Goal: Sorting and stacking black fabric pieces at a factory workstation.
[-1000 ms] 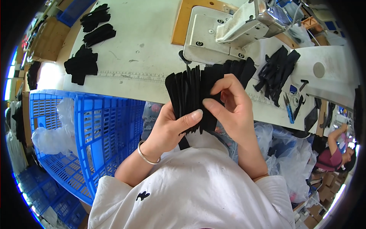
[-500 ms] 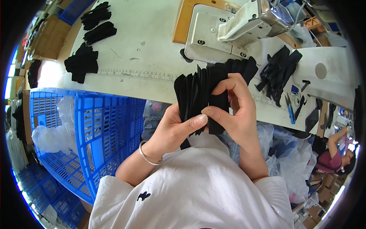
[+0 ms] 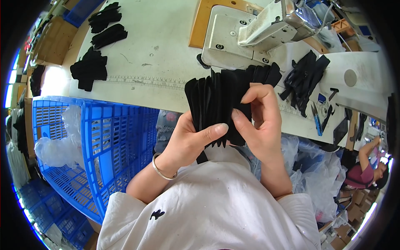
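Note:
A thick bundle of black fabric pieces (image 3: 208, 102), fanned out at its top edge, is held upright in front of my chest. My left hand (image 3: 187, 139) wraps round its lower left side, thumb laid across the front. At the bundle's right edge, my right hand (image 3: 264, 125) has its thumb and curled forefinger against the outer pieces. Its other fingers are partly hidden behind. Just beyond this hand, more black fabric pieces (image 3: 268, 74) lie fanned on the table edge by the sewing machine (image 3: 233, 33).
The white table (image 3: 158, 41) bears black stacks (image 3: 89, 68) at left and a loose black pile (image 3: 306, 79) at right, near blue-handled snips (image 3: 316, 121). A blue plastic crate (image 3: 121, 137) stands at my left, clear plastic bags (image 3: 318, 175) at my right. Another person (image 3: 360, 173) sits far right.
My right thumb and forefinger have moved right, away from my left thumb. The bundle has shifted slightly left, with its fanned pieces turned a little.

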`<act>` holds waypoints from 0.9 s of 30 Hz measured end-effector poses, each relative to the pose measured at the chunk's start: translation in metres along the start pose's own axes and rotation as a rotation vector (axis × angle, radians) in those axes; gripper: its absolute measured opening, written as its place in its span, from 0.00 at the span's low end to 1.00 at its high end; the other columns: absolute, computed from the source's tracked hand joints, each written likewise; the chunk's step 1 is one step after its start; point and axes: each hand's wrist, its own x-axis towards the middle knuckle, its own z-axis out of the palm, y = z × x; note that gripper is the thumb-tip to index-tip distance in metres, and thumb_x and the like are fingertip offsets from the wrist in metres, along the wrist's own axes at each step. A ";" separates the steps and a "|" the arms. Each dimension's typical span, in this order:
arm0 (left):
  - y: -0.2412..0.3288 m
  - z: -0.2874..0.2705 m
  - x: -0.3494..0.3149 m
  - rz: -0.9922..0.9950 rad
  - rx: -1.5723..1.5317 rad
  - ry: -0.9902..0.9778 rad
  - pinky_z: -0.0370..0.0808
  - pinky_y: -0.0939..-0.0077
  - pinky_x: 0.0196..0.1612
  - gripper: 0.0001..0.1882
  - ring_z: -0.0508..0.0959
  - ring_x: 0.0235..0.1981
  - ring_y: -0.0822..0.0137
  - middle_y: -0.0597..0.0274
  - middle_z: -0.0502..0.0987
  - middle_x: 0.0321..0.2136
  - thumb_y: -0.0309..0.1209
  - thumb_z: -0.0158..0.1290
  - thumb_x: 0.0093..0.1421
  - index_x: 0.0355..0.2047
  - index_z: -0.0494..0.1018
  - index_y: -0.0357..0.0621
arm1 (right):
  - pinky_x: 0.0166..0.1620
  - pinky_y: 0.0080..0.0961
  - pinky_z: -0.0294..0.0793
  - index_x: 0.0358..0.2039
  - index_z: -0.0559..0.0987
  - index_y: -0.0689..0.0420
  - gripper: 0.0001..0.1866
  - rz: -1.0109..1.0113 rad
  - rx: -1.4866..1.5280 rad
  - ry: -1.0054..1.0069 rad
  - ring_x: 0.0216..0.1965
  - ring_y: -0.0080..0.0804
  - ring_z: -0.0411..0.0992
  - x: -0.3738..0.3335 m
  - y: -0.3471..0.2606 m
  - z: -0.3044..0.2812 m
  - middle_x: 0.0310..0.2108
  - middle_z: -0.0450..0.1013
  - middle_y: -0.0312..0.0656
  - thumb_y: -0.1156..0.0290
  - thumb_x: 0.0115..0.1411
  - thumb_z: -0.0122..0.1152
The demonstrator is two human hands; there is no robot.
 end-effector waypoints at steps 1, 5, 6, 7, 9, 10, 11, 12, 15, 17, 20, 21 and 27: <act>0.000 0.000 0.000 -0.001 0.000 -0.002 0.82 0.67 0.37 0.17 0.81 0.35 0.64 0.56 0.77 0.39 0.31 0.56 0.61 0.48 0.69 0.36 | 0.41 0.18 0.64 0.40 0.71 0.57 0.14 -0.001 -0.032 -0.009 0.35 0.23 0.65 0.000 0.000 0.000 0.35 0.66 0.35 0.82 0.51 0.59; -0.003 -0.003 0.001 -0.018 -0.021 0.030 0.79 0.76 0.37 0.14 0.77 0.33 0.75 0.65 0.77 0.34 0.29 0.59 0.60 0.44 0.72 0.37 | 0.37 0.23 0.67 0.35 0.75 0.58 0.11 0.009 -0.129 0.026 0.32 0.31 0.68 0.005 -0.005 0.006 0.32 0.70 0.40 0.82 0.50 0.59; -0.004 -0.003 0.001 -0.015 -0.026 0.038 0.79 0.75 0.37 0.14 0.77 0.34 0.75 0.65 0.77 0.34 0.29 0.59 0.60 0.44 0.71 0.37 | 0.37 0.23 0.67 0.35 0.75 0.58 0.11 0.008 -0.129 0.024 0.32 0.31 0.68 0.006 -0.006 0.007 0.32 0.70 0.40 0.82 0.50 0.59; -0.003 -0.001 0.002 -0.013 -0.027 0.040 0.79 0.75 0.37 0.14 0.77 0.34 0.75 0.65 0.77 0.34 0.29 0.59 0.60 0.44 0.71 0.37 | 0.36 0.24 0.68 0.35 0.75 0.58 0.11 0.011 -0.149 0.018 0.32 0.32 0.69 0.007 -0.006 0.008 0.32 0.70 0.40 0.82 0.50 0.58; -0.001 0.004 0.002 -0.027 -0.047 0.070 0.80 0.76 0.38 0.13 0.78 0.36 0.74 0.64 0.77 0.35 0.27 0.58 0.60 0.44 0.71 0.37 | 0.35 0.25 0.69 0.36 0.76 0.59 0.11 0.015 -0.174 0.017 0.32 0.34 0.70 0.008 -0.005 0.007 0.31 0.70 0.40 0.82 0.50 0.58; -0.001 0.003 0.003 -0.028 -0.049 0.068 0.80 0.76 0.38 0.13 0.78 0.36 0.74 0.64 0.77 0.35 0.27 0.58 0.60 0.44 0.71 0.37 | 0.36 0.26 0.69 0.36 0.76 0.59 0.11 0.019 -0.178 0.009 0.32 0.34 0.70 0.007 -0.001 0.006 0.31 0.69 0.40 0.80 0.50 0.60; 0.000 0.002 0.004 -0.036 -0.036 0.034 0.81 0.75 0.39 0.13 0.78 0.37 0.73 0.62 0.77 0.36 0.26 0.58 0.60 0.44 0.70 0.36 | 0.36 0.26 0.69 0.36 0.77 0.59 0.11 0.022 -0.179 0.000 0.32 0.35 0.70 0.007 0.002 0.005 0.30 0.69 0.41 0.79 0.50 0.62; 0.000 0.001 0.004 -0.045 -0.023 0.001 0.82 0.74 0.40 0.13 0.78 0.39 0.71 0.61 0.77 0.37 0.26 0.57 0.61 0.44 0.70 0.35 | 0.36 0.26 0.69 0.36 0.77 0.59 0.11 0.022 -0.179 -0.002 0.32 0.35 0.70 0.008 0.002 0.004 0.30 0.69 0.41 0.79 0.50 0.62; -0.003 0.005 0.004 -0.006 -0.028 0.014 0.84 0.67 0.42 0.15 0.79 0.40 0.67 0.58 0.76 0.39 0.25 0.56 0.61 0.46 0.68 0.33 | 0.36 0.26 0.69 0.36 0.77 0.59 0.13 -0.003 -0.144 -0.050 0.33 0.35 0.70 0.009 0.001 0.001 0.30 0.68 0.41 0.74 0.48 0.68; -0.003 0.004 0.004 -0.004 -0.002 0.009 0.84 0.62 0.43 0.17 0.79 0.40 0.65 0.56 0.75 0.41 0.25 0.56 0.60 0.48 0.66 0.32 | 0.37 0.26 0.69 0.36 0.77 0.59 0.17 0.012 -0.145 -0.056 0.33 0.34 0.70 0.010 0.003 0.002 0.32 0.68 0.41 0.69 0.46 0.72; -0.002 0.004 0.005 -0.014 -0.065 -0.014 0.84 0.62 0.43 0.18 0.78 0.41 0.65 0.56 0.75 0.41 0.25 0.57 0.60 0.48 0.66 0.33 | 0.37 0.25 0.69 0.36 0.76 0.59 0.18 0.092 -0.061 -0.028 0.34 0.33 0.69 0.009 0.003 0.002 0.33 0.67 0.39 0.68 0.46 0.72; -0.002 0.003 0.005 -0.007 -0.052 -0.017 0.84 0.62 0.43 0.18 0.78 0.41 0.65 0.56 0.75 0.41 0.25 0.57 0.60 0.48 0.66 0.33 | 0.37 0.25 0.69 0.36 0.76 0.59 0.18 0.092 -0.061 -0.029 0.34 0.33 0.69 0.009 0.002 0.002 0.33 0.67 0.39 0.68 0.46 0.72; -0.002 0.005 0.004 0.007 -0.036 0.006 0.84 0.64 0.42 0.17 0.79 0.40 0.65 0.56 0.76 0.40 0.27 0.56 0.61 0.47 0.67 0.33 | 0.41 0.24 0.68 0.37 0.75 0.59 0.15 0.066 -0.129 -0.100 0.38 0.29 0.69 0.010 0.000 -0.002 0.35 0.66 0.39 0.72 0.50 0.69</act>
